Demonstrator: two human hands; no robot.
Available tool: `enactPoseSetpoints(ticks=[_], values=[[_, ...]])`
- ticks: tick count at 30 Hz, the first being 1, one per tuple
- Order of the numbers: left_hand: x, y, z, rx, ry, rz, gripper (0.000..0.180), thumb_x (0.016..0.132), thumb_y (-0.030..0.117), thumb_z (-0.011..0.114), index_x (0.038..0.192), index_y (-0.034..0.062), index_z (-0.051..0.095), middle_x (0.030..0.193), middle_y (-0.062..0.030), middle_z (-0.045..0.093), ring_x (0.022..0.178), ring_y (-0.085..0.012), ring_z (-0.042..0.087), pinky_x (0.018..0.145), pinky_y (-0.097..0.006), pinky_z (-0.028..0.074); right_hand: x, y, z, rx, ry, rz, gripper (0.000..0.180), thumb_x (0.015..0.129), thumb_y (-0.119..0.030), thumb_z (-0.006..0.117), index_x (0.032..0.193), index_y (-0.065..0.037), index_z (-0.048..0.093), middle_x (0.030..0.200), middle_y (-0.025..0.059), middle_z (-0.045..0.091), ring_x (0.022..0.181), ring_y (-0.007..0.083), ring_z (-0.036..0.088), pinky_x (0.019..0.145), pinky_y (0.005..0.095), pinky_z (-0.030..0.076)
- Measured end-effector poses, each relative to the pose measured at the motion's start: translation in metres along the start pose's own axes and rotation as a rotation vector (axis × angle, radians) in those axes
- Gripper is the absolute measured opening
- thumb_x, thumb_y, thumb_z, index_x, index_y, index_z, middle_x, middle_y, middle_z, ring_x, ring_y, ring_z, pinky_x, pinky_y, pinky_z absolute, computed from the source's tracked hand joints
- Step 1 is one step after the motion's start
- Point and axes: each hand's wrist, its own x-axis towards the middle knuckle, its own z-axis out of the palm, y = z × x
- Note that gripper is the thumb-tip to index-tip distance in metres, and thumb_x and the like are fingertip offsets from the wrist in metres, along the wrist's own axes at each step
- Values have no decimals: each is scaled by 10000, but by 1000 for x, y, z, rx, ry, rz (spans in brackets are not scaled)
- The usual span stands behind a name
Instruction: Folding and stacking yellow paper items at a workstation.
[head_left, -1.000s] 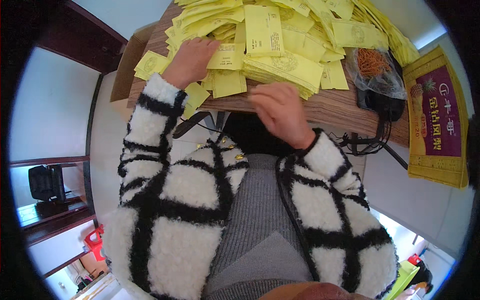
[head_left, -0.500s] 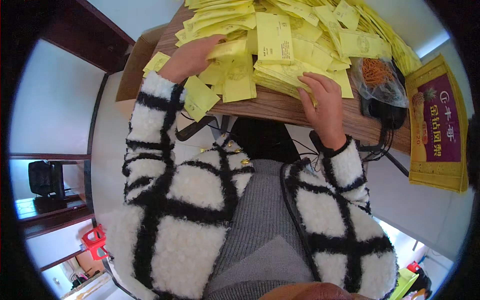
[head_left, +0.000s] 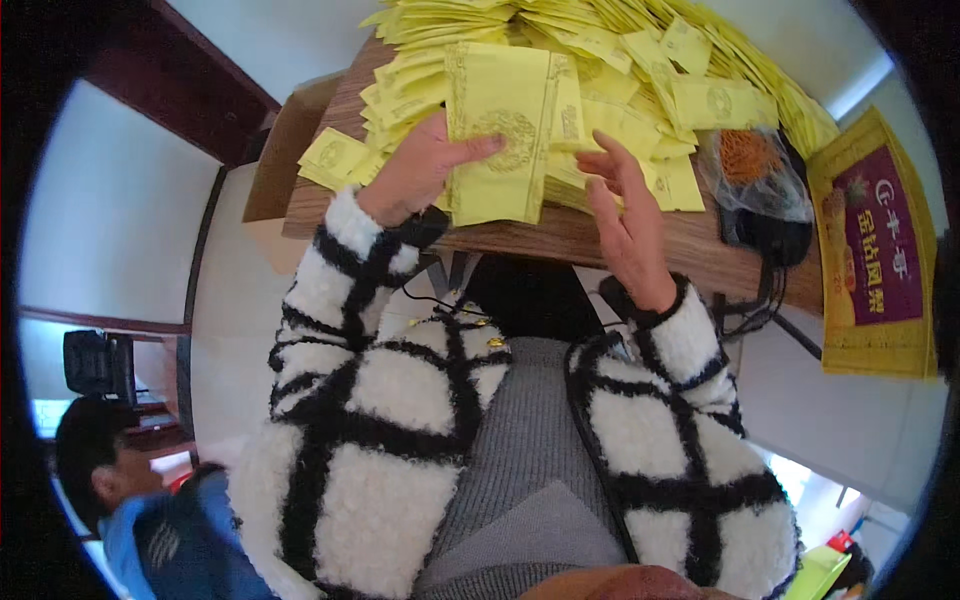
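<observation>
My left hand (head_left: 415,170) grips flat yellow paper packets (head_left: 505,85) with a dark round print, its thumb lying across their front. How many are in the grip I cannot tell. They stand tilted up above the table's near edge. My right hand (head_left: 630,215) is open to their right, fingers apart and pointing away from me, with nothing in it. Behind its fingers lies a low stack of yellow packets (head_left: 568,190), partly hidden by the held ones. A large heap of similar packets (head_left: 590,50) covers the far part of the wooden table (head_left: 500,238).
A clear plastic bag of orange rubber bands (head_left: 750,160) lies at the table's right. Past it hangs a yellow and purple carton panel (head_left: 880,250). An open cardboard box (head_left: 280,170) stands left of the table. At lower left is another person (head_left: 170,530) in blue.
My left hand has moved right and toward me, lifting yellow packets off the table. My right hand has come off the stack and opened. Another person has appeared at lower left.
</observation>
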Motion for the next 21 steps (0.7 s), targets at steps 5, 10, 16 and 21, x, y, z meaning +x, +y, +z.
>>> enactPoseSetpoints(ticks=[5,10,16,21], values=[[11,-40,53,-364,-10,-30,420,989,132,590,1368,-9,475,1274,-97,613,1101,-171,621,908,-300,534,-2,2,21,202,16,-30,494,1042,-185,457,1449,47,302,1303,251,536,1194,329,549,1029,384,409],[15,-59,81,-299,39,27,475,1026,162,525,1452,22,371,1383,-105,526,1217,-188,548,988,-339,494,-10,15,21,179,39,40,470,1025,-167,500,1405,64,351,1279,266,551,1186,353,553,1011,399,422],[29,-48,69,1,-158,75,499,1012,233,572,1428,22,395,1399,-90,500,1253,-160,491,1020,-337,448,-14,30,-7,204,112,163,348,931,-125,667,1213,31,536,1051,146,671,961,229,650,844,333,507],[52,-21,38,1231,-37,595,669,810,341,781,1322,37,475,1226,-146,558,1169,-306,530,1012,-389,420,-14,46,-70,174,271,176,305,898,-76,701,1168,15,590,1044,61,671,917,115,614,815,274,503]])
